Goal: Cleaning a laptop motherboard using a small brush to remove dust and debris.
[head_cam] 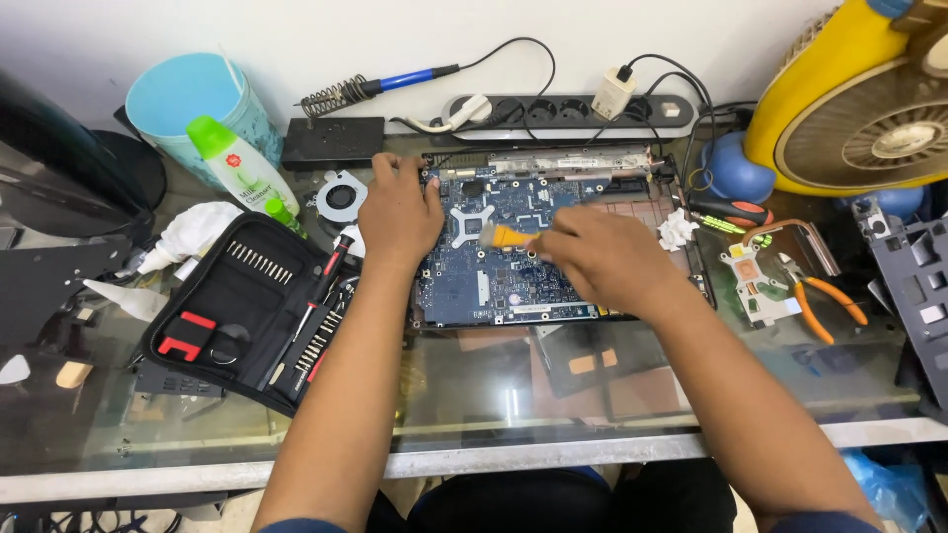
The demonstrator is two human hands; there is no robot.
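Note:
A blue laptop motherboard [494,286] lies on the glass table in front of me. My left hand [398,209] rests on its upper left corner, fingers spread, pressing it down. My right hand [602,259] is closed around a small brush with an orange handle [512,236]. Its bristles touch the board near the silver bracket around the processor socket [472,221]. The back half of the brush is hidden inside my fist.
An open black screwdriver kit [252,311] lies to the left, beside a small fan [342,195] and a green-capped bottle [240,166]. On the right sit a heatsink with copper pipe [765,276], orange pliers [825,301] and a yellow fan [859,109]. A power strip [573,111] and soldering iron [380,89] line the back.

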